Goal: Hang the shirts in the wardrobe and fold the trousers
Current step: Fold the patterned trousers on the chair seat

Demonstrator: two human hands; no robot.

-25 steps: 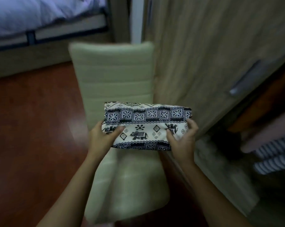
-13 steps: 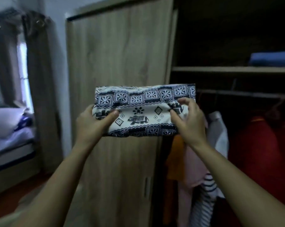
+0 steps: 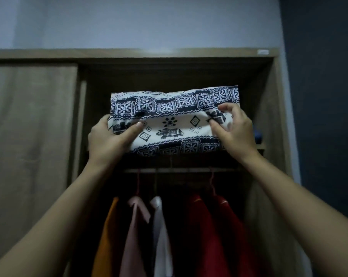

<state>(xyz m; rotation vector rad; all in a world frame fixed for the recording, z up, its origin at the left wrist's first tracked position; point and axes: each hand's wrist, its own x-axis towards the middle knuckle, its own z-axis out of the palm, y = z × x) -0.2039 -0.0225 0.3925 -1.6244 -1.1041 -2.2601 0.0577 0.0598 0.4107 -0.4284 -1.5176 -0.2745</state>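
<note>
Wardrobe shelf height: folded trousers gripped between both hands.

The wardrobe's upper shelf is mostly hidden. A dark blue folded item lies at its right end.

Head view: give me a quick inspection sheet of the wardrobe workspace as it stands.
Surface: upper shelf of the open wardrobe, mostly hidden by the bundle.
Job's things: folded patterned trousers raised at shelf level; shirts hanging on the rail below.
Clutter: dark blue item on the shelf, right.
Grippers: left hand and right hand each grip a trouser end.
Cables: nothing seen.
Surroundings: sliding door left, pale wall above.
</note>
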